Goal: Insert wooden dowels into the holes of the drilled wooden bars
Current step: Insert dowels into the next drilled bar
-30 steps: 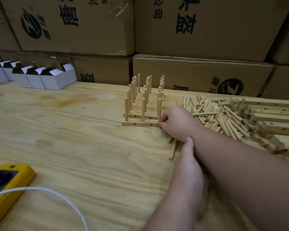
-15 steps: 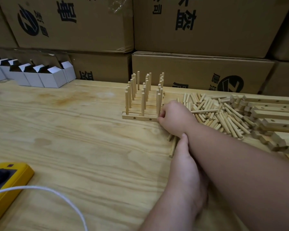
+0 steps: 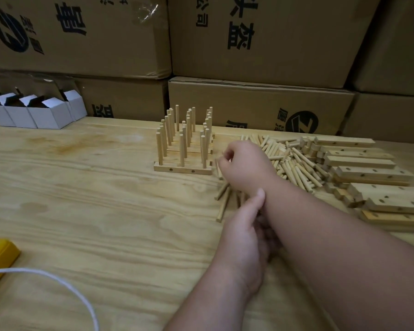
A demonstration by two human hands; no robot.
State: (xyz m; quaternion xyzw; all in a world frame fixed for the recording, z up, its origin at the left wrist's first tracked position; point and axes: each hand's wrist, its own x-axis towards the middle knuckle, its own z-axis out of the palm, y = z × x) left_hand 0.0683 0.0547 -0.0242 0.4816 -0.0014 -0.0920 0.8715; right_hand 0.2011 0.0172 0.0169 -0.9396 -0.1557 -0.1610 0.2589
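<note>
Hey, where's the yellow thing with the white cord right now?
In the head view, the yellow device sits at the table's near left edge, partly cut off by the frame. Its white cord curves just in front of it, far left of both hands.

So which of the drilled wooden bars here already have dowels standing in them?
The group of light wooden bars left of the right hand, all bristling with upright dowels; the stacked bars on the far right show empty holes.

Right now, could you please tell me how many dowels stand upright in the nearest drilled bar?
3, all in the nearest bar: the left dowel, the middle dowel and the right dowel beside the hand. None appear hidden.
</note>
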